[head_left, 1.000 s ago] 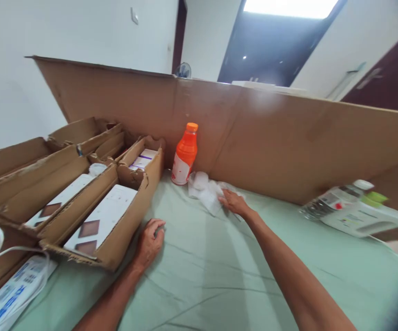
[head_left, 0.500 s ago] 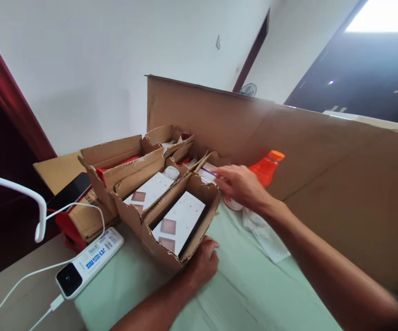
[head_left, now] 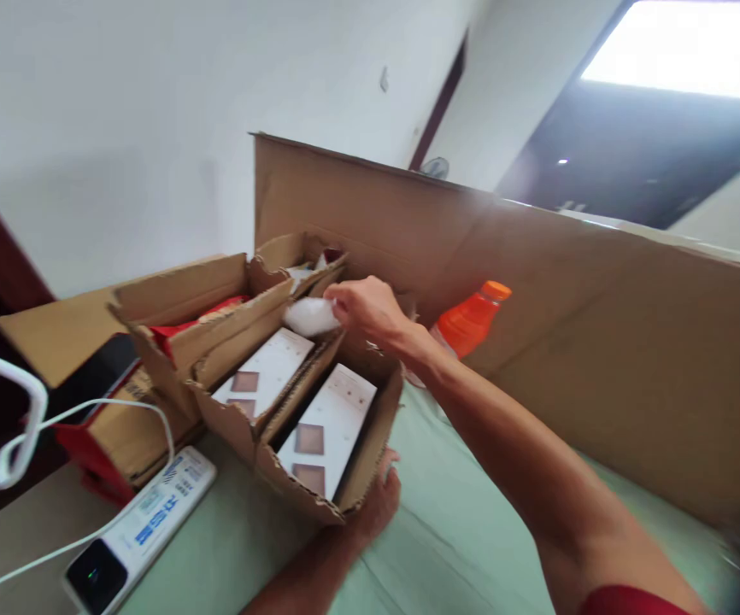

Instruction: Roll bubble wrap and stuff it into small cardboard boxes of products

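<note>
My right hand (head_left: 370, 309) reaches over the cardboard boxes, its fingers pinched at the edge of a white wad (head_left: 309, 317), soft-looking and blurred. The wad is at the far end of a narrow cardboard compartment (head_left: 229, 418), beyond a white printed box (head_left: 271, 363). In the nearer compartment lies a second white printed box (head_left: 331, 427) with brownish squares on it. My left hand (head_left: 379, 495) rests low against the right outer side of that compartment. Its fingers look curled; the cardboard partly hides them, and what they may hold cannot be seen.
An orange bottle (head_left: 469, 318) stands behind my right forearm, before a tall cardboard panel (head_left: 575, 342). Red packets (head_left: 200, 316) lie in the left compartment. A white power bank (head_left: 145, 521) with a white cable is at front left on the green cloth (head_left: 447, 512).
My right hand has moved left, from beside the bottle to the white wad. The thin purple stick it held no longer shows. The view has shifted slightly; my left hand stays by the box.
</note>
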The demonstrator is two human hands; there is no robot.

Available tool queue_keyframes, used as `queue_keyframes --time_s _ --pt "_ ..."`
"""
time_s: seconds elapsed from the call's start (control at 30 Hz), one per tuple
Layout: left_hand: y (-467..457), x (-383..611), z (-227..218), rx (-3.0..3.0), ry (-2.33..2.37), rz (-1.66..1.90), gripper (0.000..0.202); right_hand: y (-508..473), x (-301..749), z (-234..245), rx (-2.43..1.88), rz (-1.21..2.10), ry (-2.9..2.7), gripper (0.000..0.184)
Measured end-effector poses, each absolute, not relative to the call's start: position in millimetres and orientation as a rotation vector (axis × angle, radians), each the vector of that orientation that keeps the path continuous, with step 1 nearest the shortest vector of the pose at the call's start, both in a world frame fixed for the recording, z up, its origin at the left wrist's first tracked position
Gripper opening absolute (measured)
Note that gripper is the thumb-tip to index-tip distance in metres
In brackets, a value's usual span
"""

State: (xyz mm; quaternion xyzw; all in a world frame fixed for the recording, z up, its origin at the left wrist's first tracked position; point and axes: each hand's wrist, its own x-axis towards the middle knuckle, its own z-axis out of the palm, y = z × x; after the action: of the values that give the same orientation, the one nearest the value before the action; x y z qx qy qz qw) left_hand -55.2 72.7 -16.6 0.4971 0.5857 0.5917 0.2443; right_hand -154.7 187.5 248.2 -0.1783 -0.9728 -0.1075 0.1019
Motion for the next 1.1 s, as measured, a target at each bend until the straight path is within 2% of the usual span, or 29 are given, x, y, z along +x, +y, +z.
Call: queue_keyframes --time_s 0.1,0.17,0.33,0.43,0.6,0.8,0.97,1.1 --pt "71.9 -53.3 -20.5 1.340 1.597 1.617 0.029 207.0 -60.5 253.8 -0.604 0.166 -2.312 0.026" --pt "71.2 -52.7 -22.8 1.344 1.585 1.618 0.029 220.7 15.0 245.7 -0.704 0.302 -2.016 0.023" --pt "65.1 -55.1 -21.1 1.395 1.610 1.595 0.027 252.6 175.4 188.7 -1.507 0.002 -1.854 0.040" --pt "60.1 -56.3 -16.9 1.418 1.652 1.570 0.027 265.7 220.0 153.0 -1.753 -0.019 -1.963 0.035" --pt "56.3 -57.3 -12.2 1.442 1.692 1.520 0.028 276.2 231.6 116.7 -1.865 -0.078 -2.214 0.053" --pt "58.3 -55.6 -9.0 1.475 1.713 1.542 0.027 285.2 218.1 102.8 -1.822 -0.010 -2.514 0.043" --pt "66.3 -53.0 -11.2 1.484 1.689 1.607 0.028 285.4 184.1 142.2 -1.818 -0.267 -2.527 0.040" --pt "70.6 -49.1 -14.9 1.460 1.678 1.621 0.031 268.7 97.5 198.7 -1.266 -0.228 -2.643 0.033"
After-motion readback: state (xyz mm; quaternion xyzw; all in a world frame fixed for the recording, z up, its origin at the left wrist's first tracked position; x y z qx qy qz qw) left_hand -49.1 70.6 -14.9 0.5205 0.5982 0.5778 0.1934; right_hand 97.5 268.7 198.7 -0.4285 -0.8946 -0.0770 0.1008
